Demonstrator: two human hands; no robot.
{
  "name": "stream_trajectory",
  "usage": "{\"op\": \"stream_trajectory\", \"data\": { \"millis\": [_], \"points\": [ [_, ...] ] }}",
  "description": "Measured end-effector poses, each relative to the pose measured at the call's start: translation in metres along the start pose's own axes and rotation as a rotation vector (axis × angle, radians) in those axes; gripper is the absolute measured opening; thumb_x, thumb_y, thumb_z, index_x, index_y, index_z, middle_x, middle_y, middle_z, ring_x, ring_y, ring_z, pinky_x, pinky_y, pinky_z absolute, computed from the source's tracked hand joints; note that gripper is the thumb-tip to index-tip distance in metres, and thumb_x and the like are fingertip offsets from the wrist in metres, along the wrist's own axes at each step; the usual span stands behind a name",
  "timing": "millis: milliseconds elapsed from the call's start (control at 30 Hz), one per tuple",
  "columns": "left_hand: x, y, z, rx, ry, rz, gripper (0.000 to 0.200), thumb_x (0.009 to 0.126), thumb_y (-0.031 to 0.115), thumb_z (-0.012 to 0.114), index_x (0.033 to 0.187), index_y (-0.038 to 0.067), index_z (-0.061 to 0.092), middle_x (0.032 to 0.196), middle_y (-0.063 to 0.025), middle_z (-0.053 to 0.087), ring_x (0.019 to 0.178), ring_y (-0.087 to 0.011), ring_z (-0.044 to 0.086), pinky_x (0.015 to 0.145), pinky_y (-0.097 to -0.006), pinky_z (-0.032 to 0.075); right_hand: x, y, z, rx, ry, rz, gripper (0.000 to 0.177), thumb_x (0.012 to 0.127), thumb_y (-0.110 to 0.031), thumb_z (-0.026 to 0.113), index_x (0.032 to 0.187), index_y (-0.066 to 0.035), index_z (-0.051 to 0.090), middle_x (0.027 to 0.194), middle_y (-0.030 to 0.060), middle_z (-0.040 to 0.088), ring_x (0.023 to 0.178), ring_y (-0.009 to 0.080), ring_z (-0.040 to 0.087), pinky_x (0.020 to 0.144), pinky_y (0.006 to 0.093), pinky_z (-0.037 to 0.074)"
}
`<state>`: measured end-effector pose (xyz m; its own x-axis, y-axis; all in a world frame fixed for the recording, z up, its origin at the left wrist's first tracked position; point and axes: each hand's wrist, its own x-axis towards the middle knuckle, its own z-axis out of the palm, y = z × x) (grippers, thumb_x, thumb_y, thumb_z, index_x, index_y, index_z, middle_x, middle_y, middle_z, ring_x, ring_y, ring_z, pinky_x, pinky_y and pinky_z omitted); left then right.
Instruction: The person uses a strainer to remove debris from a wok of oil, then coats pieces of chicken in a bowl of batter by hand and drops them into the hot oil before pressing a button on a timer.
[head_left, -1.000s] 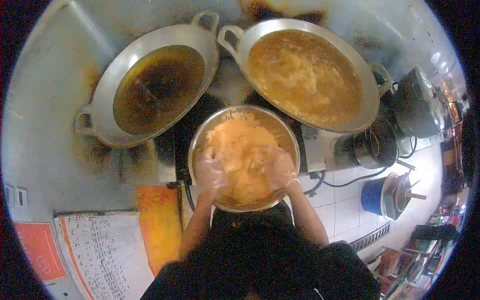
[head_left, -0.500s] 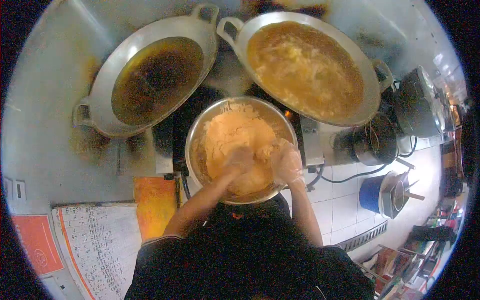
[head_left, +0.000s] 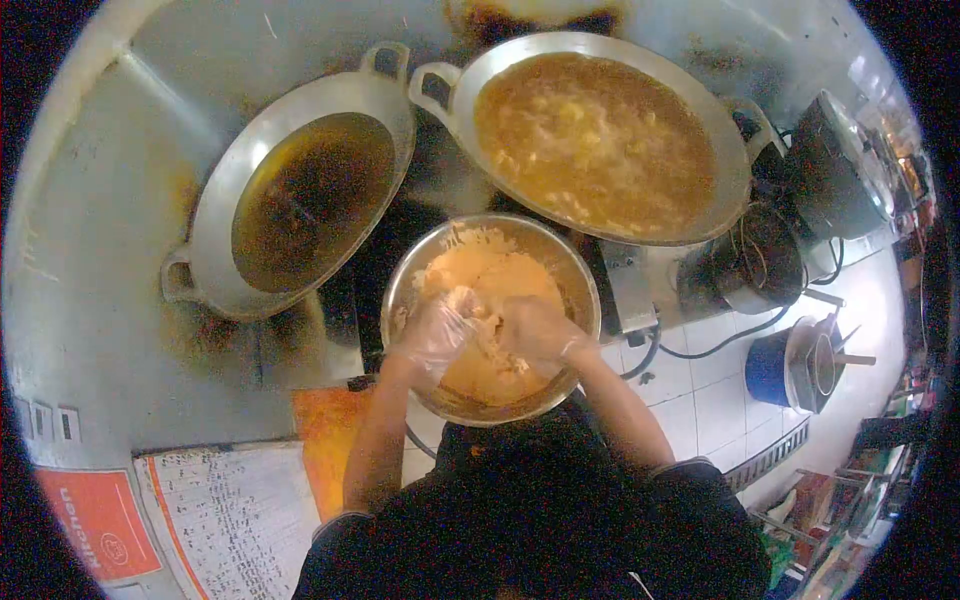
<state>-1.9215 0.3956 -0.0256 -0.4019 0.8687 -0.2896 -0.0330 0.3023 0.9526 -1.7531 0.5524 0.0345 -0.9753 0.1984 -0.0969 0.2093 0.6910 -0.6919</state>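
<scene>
A steel mixing bowl [head_left: 594, 300] holds pale orange flour [head_left: 500, 270] with lumpy bits in it. Inside its left part, my left hand [head_left: 435, 335] wears a clear plastic glove, fingers curled in around something flour-covered that I cannot make out. My right hand [head_left: 538, 332] is in the bowl's right part, low over the flour and smeared by motion, so its fingers do not show clearly. A small gap with crumbly flour lies between the two hands.
Beyond the bowl, a large wok [head_left: 735, 190] holds bubbling oil with pieces frying. Another wok [head_left: 205, 225] at left holds dark, still oil. Dark pots [head_left: 840, 170] and a blue bucket [head_left: 767, 368] stand at right. A written sheet [head_left: 235, 510] lies at lower left.
My left hand has moved to the bowl's left side and curled. The right hand has come inward from the right rim. The camera view has shifted slightly.
</scene>
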Motion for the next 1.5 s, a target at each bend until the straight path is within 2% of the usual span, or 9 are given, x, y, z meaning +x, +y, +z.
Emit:
{"op": "stream_trajectory", "data": {
  "millis": [233, 367, 533, 633, 700, 833, 900, 1033, 1500],
  "points": [
    [-0.038, 0.111, 0.020, 0.117, 0.551, -0.040, 0.036, 0.088, 0.030, 0.078, 0.110, 0.003, 0.068, 0.100, -0.0185, 0.072, 0.085, -0.0290, 0.071, 0.073, -0.0381, 0.057, -0.018, -0.007, 0.002, -0.388, 0.012, 0.021, 0.022, 0.087, -0.017, 0.061, 0.103, -0.009, 0.073, 0.097, 0.0194, 0.074, 0.092, 0.0370, 0.072, 0.082, 0.0488, 0.058],
    [-0.011, -0.024, -0.043, 0.780, 0.327, -0.048, 0.035, 0.097, 0.026, 0.067, 0.125, 0.006, 0.062, 0.103, -0.0090, 0.072, 0.087, -0.0246, 0.069, 0.081, -0.0355, 0.056, -0.022, 0.018, 0.028, -0.335, 0.138, 0.093, 0.021, 0.084, -0.016, 0.064, 0.100, -0.007, 0.073, 0.094, 0.0186, 0.074, 0.089, 0.0379, 0.072, 0.079, 0.0488, 0.059],
    [-0.004, -0.263, -0.063, 0.695, 0.204, 0.002, 0.030, 0.095, 0.024, 0.065, 0.119, 0.007, 0.065, 0.104, -0.0105, 0.070, 0.089, -0.0279, 0.067, 0.082, -0.0397, 0.055, -0.042, -0.017, -0.037, -0.293, 0.243, -0.218, 0.025, 0.081, -0.011, 0.066, 0.105, -0.007, 0.072, 0.094, 0.0195, 0.072, 0.087, 0.0385, 0.070, 0.079, 0.0466, 0.058],
    [0.017, -0.229, -0.021, 0.895, 0.211, 0.363, 0.030, 0.086, 0.029, 0.069, 0.107, 0.008, 0.069, 0.093, -0.0127, 0.070, 0.082, -0.0325, 0.066, 0.079, -0.0445, 0.053, -0.059, -0.050, -0.095, -0.138, 0.282, 0.047, 0.039, 0.079, -0.012, 0.070, 0.118, -0.008, 0.070, 0.097, 0.0167, 0.072, 0.086, 0.0387, 0.067, 0.080, 0.0452, 0.057],
    [0.028, -0.199, -0.001, 0.931, 0.192, 0.416, 0.029, 0.082, 0.030, 0.071, 0.101, 0.008, 0.071, 0.089, -0.0132, 0.070, 0.079, -0.0339, 0.066, 0.076, -0.0464, 0.053, -0.069, -0.060, -0.146, -0.367, 0.400, -0.175, 0.042, 0.078, -0.014, 0.072, 0.120, -0.006, 0.069, 0.104, 0.0153, 0.074, 0.090, 0.0347, 0.069, 0.081, 0.0427, 0.057],
    [0.016, -0.149, 0.001, 0.862, 0.076, 0.119, 0.026, 0.078, 0.025, 0.073, 0.097, 0.007, 0.072, 0.087, -0.0119, 0.071, 0.072, -0.0332, 0.066, 0.070, -0.0474, 0.053, -0.084, -0.073, -0.231, 0.092, 0.493, -0.084, 0.038, 0.080, -0.015, 0.071, 0.117, -0.004, 0.072, 0.111, 0.0122, 0.076, 0.094, 0.0226, 0.073, 0.086, 0.0364, 0.057],
    [0.004, -0.124, -0.001, 0.887, 0.058, 0.068, 0.025, 0.077, 0.024, 0.073, 0.095, 0.007, 0.072, 0.088, -0.0126, 0.071, 0.073, -0.0328, 0.067, 0.069, -0.0474, 0.053, -0.080, -0.061, -0.287, -0.477, 0.509, -0.182, 0.033, 0.080, -0.014, 0.070, 0.111, -0.003, 0.075, 0.107, 0.0117, 0.077, 0.092, 0.0206, 0.075, 0.087, 0.0342, 0.058],
    [-0.010, -0.078, 0.003, 0.948, 0.149, 0.188, 0.027, 0.077, 0.026, 0.073, 0.094, 0.005, 0.071, 0.091, -0.0169, 0.072, 0.084, -0.0342, 0.068, 0.074, -0.0465, 0.054, -0.044, -0.021, -0.345, -0.495, 0.617, 0.130, 0.026, 0.078, -0.015, 0.073, 0.102, -0.006, 0.078, 0.102, 0.0128, 0.078, 0.089, 0.0243, 0.075, 0.084, 0.0342, 0.058],
    [-0.048, 0.033, 0.046, 0.487, 0.498, -0.283, 0.044, 0.085, 0.034, 0.071, 0.111, -0.001, 0.067, 0.102, -0.0271, 0.071, 0.108, -0.0424, 0.066, 0.093, -0.0449, 0.053, 0.096, 0.312, -0.438, -1.146, 0.375, 0.185, 0.028, 0.084, -0.016, 0.070, 0.110, -0.008, 0.075, 0.105, 0.0106, 0.076, 0.090, 0.0282, 0.071, 0.085, 0.0398, 0.057]
  ]
}}
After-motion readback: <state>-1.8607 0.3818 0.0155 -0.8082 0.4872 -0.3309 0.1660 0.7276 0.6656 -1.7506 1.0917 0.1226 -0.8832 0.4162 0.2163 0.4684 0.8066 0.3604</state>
